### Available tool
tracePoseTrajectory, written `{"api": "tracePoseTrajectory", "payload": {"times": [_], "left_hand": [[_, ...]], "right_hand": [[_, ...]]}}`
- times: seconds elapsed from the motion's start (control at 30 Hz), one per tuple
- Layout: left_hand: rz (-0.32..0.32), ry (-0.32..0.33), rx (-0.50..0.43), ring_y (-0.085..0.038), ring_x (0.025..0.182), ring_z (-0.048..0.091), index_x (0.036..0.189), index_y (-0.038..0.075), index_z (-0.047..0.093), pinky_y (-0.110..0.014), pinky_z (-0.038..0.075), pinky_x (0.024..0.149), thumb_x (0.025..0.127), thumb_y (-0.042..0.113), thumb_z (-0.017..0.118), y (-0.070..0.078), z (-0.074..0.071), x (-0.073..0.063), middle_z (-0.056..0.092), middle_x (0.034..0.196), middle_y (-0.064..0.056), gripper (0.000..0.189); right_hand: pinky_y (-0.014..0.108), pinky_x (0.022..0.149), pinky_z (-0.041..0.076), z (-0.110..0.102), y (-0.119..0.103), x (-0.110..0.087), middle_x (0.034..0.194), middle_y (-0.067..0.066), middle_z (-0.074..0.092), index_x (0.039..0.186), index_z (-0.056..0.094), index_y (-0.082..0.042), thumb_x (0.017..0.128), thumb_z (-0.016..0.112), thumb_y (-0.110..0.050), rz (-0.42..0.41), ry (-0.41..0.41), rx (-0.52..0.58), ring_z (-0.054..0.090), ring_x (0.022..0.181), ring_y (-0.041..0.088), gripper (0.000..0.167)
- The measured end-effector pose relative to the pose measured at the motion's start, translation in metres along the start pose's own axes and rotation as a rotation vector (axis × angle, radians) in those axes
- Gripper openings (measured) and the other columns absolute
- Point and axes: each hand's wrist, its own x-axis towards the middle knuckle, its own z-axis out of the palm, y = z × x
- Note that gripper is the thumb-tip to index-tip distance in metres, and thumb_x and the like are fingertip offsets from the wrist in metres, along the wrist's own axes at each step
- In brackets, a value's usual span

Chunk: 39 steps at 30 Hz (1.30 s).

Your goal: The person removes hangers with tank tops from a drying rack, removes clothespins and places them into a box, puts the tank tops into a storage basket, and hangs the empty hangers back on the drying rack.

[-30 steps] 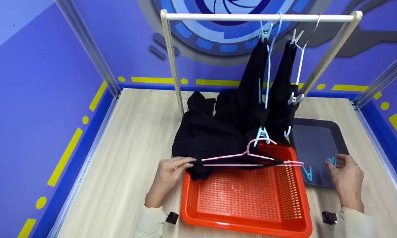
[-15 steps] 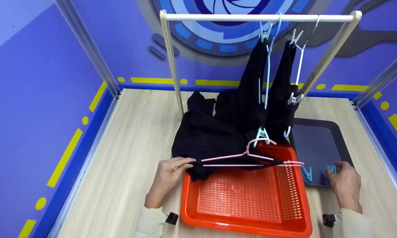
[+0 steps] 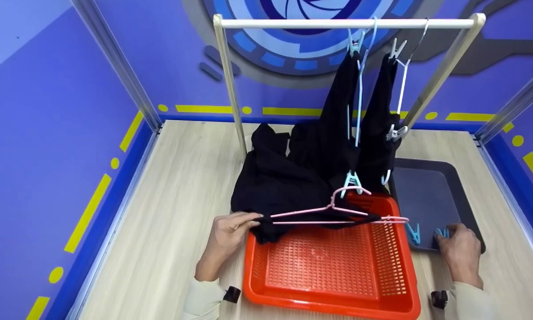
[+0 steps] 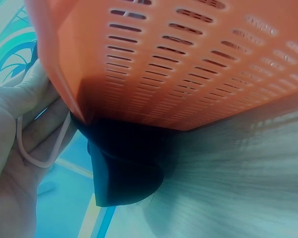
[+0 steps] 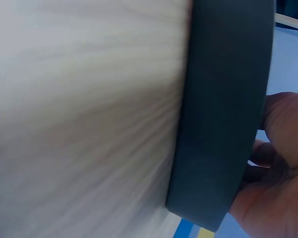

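Observation:
My left hand (image 3: 231, 231) pinches the left end of a pink clothes hanger (image 3: 302, 212) together with black cloth. In the left wrist view the hanger's rounded end (image 4: 42, 163) lies against the fingers. Black trousers or a similar dark garment (image 3: 280, 182) are threaded on the hanger and heap up behind it. Over the near right corner of the grey tray (image 3: 426, 186), my right hand (image 3: 462, 249) has thumb and fingers around a blue clothespin (image 3: 443, 232). A second blue clothespin (image 3: 413, 233) lies at the tray's left side. In the right wrist view the tray's wall hides the fingertips.
A red basket (image 3: 328, 306) stands below the hanger, between the hands. Behind it rises a white rack (image 3: 293, 23), where black garments (image 3: 340, 102) hang from a blue hanger (image 3: 361, 89) and a white hanger (image 3: 403, 86) with clothespins. Blue walls enclose the wooden table (image 3: 182, 178).
My right hand has moved down and slightly left toward the tray's near edge, the blue clothespin going with it. The left hand, hanger and cloth stay in place.

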Motion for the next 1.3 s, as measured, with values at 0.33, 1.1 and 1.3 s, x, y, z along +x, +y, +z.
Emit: {"api": "tracePoseTrajectory", "payload": {"times": [0.33,1.1,1.3], "left_hand": [[-0.016,0.005,-0.020,-0.022,0.083,0.076,0.107,0.002,0.083,-0.023,0.058,0.074,0.084,-0.011,0.082,0.004,0.000,-0.001,0.080,0.097,-0.007,0.026],[-0.008,0.003,-0.022,-0.022,0.081,0.076,0.107,0.002,0.083,-0.023,0.058,0.073,0.085,-0.012,0.081,0.004,0.000,-0.001,0.080,0.097,-0.007,0.026],[-0.011,0.003,-0.033,-0.023,0.082,0.076,0.107,0.002,0.083,-0.023,0.058,0.073,0.085,-0.012,0.081,0.004,0.000,0.000,0.080,0.097,-0.008,0.026]], "right_hand": [[0.071,0.097,0.043,0.005,0.001,-0.002,0.118,0.049,0.054,0.123,0.054,0.026,0.093,0.070,-0.003,0.005,0.016,0.009,0.052,0.113,0.066,0.044],[0.069,0.107,0.038,-0.001,-0.010,-0.006,0.128,0.044,0.049,0.133,0.049,0.023,0.098,0.067,-0.008,0.093,-0.022,0.043,0.047,0.124,0.060,0.049],[0.064,0.100,0.043,-0.015,-0.034,-0.013,0.131,0.037,0.055,0.136,0.053,0.017,0.102,0.067,-0.013,0.018,0.062,0.117,0.054,0.121,0.053,0.047]]}}
